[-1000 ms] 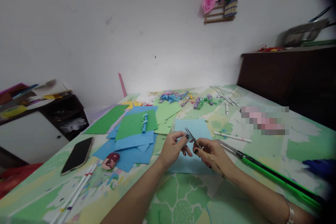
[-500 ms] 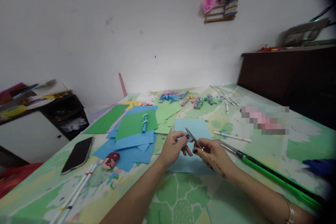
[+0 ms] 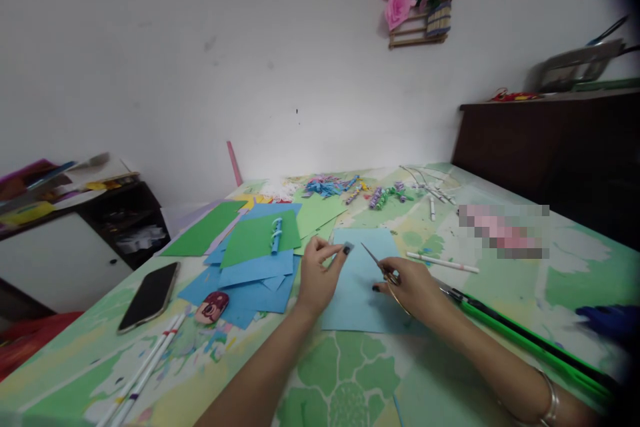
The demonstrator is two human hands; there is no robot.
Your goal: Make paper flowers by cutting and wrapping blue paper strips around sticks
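A small bluish piece of paper is pinched between the thumb and fingers of my left hand. My right hand grips a pair of scissors by gold-coloured handles, its blades looking closed and pointing up and left, apart from the small piece. Beneath both hands lies a light blue sheet of paper. To the left, a blue rolled paper tube with a pale curl around it rests on a green sheet over several blue sheets.
A phone, a maroon-and-pink case and white sticks lie left, among paper scraps. A green paper cutter and a white stick lie right. Paper strips and decorated rolls are at the back.
My hands have moved apart. The left drew up and left with the small piece, while the right shifted slightly right with the scissors, whose tips now stand clear of my left fingers.
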